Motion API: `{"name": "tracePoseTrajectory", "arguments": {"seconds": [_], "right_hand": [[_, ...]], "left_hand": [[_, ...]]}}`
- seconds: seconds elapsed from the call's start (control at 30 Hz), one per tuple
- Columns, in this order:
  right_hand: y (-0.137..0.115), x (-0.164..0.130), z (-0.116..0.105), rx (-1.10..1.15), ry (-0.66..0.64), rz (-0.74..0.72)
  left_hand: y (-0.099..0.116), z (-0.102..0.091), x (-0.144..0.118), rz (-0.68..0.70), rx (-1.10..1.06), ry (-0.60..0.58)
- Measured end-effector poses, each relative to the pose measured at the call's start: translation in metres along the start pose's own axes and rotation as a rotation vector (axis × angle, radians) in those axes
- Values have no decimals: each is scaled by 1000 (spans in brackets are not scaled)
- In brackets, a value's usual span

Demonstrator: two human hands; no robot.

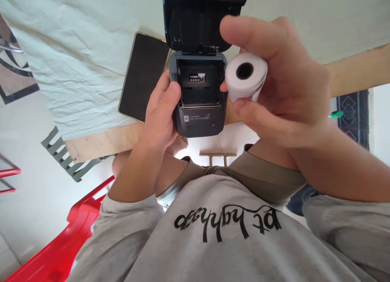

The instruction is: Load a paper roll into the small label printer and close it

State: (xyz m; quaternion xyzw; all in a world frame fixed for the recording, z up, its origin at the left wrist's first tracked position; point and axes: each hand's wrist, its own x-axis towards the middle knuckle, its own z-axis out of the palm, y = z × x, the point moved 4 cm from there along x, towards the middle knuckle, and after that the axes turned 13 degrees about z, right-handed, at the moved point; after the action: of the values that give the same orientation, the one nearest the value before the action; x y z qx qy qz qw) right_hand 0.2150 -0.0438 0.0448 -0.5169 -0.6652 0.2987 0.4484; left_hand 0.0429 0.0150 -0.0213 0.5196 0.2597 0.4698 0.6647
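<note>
paper roll: a white paper roll [246, 75] with a dark hollow core facing the camera, clamped between thumb and fingers of the right hand [280, 83], just right of the printer's open bay.
printer: a small dark label printer [199, 97] with its lid [198, 18] swung up and away; the bay shows a small white label inside; the left hand [161, 111] is wrapped around its left side.
desk: pale crumpled cloth [76, 50] covers the desk [100, 142], whose bare wooden edge runs left to right near the person.
phone: a dark tablet or phone [143, 77] lies flat just left of the printer.
room: a red plastic chair [61, 245] at near left over pale floor.
open room: cloth to the far left lies bare.
</note>
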Motion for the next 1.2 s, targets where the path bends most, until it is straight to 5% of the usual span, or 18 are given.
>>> {"name": "tracePoseTrajectory", "arguments": {"seconds": [0.13, 0.37, 0.6, 1.2], "right_hand": [[-2, 10, 7, -170, 18, -197], [-1, 11, 16, -548, 203, -62], [-1, 14, 27, -571, 164, 54], [0, 2, 28, -482, 432, -252]], "left_hand": [[3, 1, -1, 11, 47, -10], [2, 1, -3, -34, 26, 29], [4, 4, -5, -4, 92, 26], [-8, 1, 3, 84, 76, -21]]}}
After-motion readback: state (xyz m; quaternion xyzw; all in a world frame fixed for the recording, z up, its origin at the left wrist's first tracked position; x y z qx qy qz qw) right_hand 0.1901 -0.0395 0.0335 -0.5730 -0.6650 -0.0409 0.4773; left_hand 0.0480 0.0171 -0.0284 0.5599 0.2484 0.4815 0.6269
